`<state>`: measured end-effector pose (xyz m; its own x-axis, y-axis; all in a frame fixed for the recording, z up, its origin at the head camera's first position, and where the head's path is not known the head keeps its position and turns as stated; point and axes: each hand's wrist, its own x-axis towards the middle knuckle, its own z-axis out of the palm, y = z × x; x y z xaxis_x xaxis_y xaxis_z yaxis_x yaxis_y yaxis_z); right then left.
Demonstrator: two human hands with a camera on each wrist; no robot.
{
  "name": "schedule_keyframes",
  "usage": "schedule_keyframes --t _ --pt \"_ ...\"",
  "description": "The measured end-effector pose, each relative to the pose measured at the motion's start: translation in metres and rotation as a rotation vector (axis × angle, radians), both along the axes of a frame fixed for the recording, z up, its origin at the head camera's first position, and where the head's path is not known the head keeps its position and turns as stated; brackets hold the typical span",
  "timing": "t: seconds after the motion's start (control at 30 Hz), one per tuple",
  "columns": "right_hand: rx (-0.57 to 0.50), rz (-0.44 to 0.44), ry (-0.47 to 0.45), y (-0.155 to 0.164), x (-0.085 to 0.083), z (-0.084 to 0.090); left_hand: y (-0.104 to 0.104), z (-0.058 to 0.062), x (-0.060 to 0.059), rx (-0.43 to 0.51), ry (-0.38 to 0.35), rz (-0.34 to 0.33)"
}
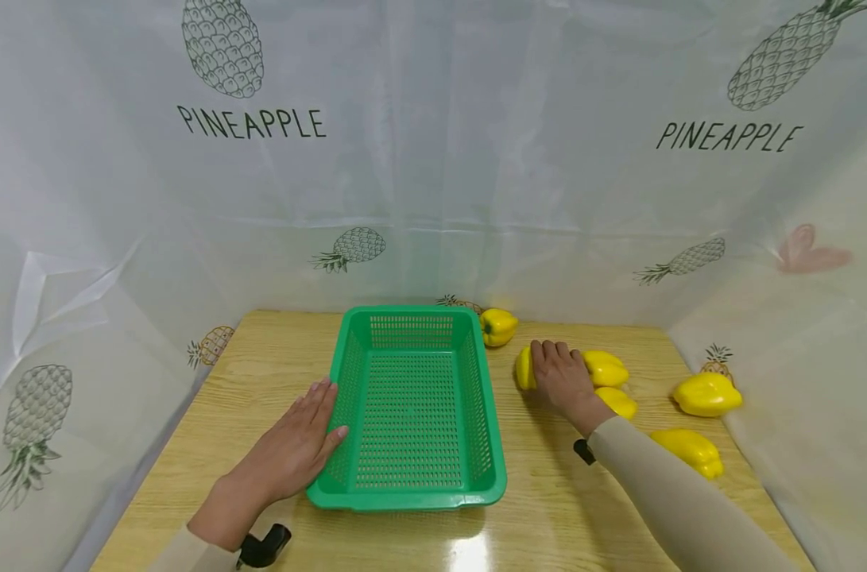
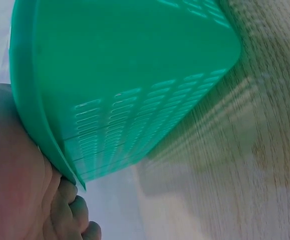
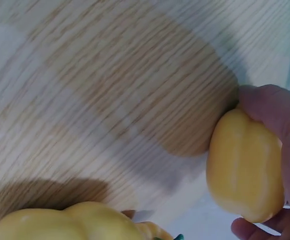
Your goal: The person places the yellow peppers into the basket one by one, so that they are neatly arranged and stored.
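The right hand (image 1: 563,375) curls over a yellow pepper (image 1: 524,368) on the wooden table (image 1: 547,492), thumb and fingers wrapped round it (the right wrist view shows the grip plainly). That pepper lies just right of the green basket (image 1: 413,469). The left hand (image 1: 293,449) lies flat, fingers straight, against the basket's left wall. More yellow peppers sit beside the right hand: one (image 1: 605,369) just behind it, another (image 1: 617,402) by the wrist, one (image 1: 498,326) at the basket's far corner, two (image 1: 706,394) (image 1: 687,450) farther right. A pineapple-print sheet (image 1: 433,159) hangs around.
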<state>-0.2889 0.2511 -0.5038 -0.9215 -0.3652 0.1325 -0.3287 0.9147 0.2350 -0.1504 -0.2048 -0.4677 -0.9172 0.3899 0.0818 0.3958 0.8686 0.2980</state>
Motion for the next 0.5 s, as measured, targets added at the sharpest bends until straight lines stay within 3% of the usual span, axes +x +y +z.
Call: schedule_keyframes --t 0.33,0.5 --pt "0.006 0.038 0.026 0.0061 -0.0014 -0.0013 -0.0002 -0.0008 -0.0006 -0.002 -0.008 0.004" --pt "-0.052 0.075 0.067 0.0067 -0.0029 -0.0006 -0.0001 -0.0004 0.0001 0.001 -0.01 0.008"
